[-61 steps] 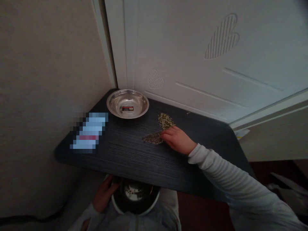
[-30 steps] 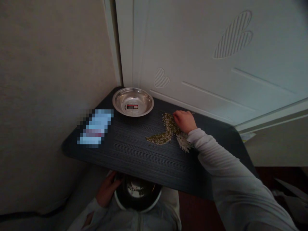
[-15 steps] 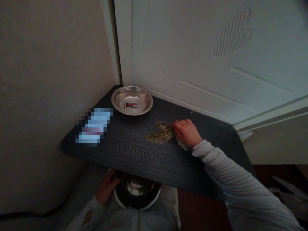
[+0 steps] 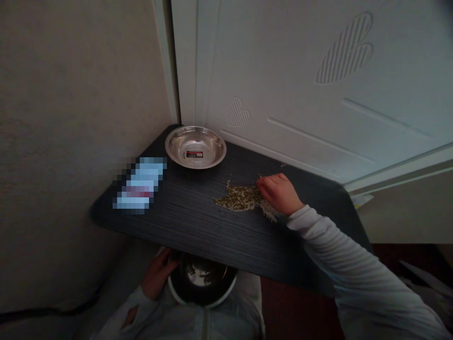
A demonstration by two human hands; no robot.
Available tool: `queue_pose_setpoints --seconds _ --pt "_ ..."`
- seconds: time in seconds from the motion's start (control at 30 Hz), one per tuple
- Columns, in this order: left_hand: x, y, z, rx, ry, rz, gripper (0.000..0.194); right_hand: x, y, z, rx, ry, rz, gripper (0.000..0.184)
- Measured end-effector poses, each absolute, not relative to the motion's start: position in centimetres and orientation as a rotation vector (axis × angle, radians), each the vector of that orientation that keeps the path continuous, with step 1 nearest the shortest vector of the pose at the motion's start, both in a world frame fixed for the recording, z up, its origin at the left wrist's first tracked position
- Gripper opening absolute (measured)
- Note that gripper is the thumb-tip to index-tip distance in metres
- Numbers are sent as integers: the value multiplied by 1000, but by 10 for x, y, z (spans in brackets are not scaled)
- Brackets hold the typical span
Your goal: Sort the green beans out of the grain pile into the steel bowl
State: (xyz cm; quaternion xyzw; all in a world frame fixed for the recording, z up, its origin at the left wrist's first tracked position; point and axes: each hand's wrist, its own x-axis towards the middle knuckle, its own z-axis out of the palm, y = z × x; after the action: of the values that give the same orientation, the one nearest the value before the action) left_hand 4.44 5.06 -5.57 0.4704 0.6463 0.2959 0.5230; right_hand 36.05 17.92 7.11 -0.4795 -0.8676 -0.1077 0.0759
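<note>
My right hand is over the dark table, its fingers curled together at the right part of a spread pile of mixed green and white grains. Whatever lies within the fingers is hidden. Some whiter grains show just below that hand. My left hand grips the rim of a metal bowl on my lap, partly beneath the table's near edge. A few small dark bits lie inside this bowl.
A shiny steel basin with a label inside stands at the back left of the table. Left of it lies a pixelated, bright phone-like object. A white door borders the back, and a wall the left.
The bare gap between the two arms of the grain pile has filled, so it is now one broader patch. My right hand has moved slightly right; my left hand stays on the bowl.
</note>
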Motion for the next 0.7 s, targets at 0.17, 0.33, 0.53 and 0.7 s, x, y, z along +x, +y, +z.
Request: queue_pose_setpoints --seconds 0.17,0.33,0.53,0.7 --pt "42 50 -60 1096 1501 667 52 352 201 72 -1603 -2476 -377 23" --pt "41 49 -60 1075 1473 689 55 328 212 69 -1599 -2574 -366 22" --pt "44 49 -56 1086 1488 704 50 298 207 70 -1434 -2716 -350 21" --pt "43 49 -58 1113 1495 717 45 277 194 72 -1264 -2819 -306 19"
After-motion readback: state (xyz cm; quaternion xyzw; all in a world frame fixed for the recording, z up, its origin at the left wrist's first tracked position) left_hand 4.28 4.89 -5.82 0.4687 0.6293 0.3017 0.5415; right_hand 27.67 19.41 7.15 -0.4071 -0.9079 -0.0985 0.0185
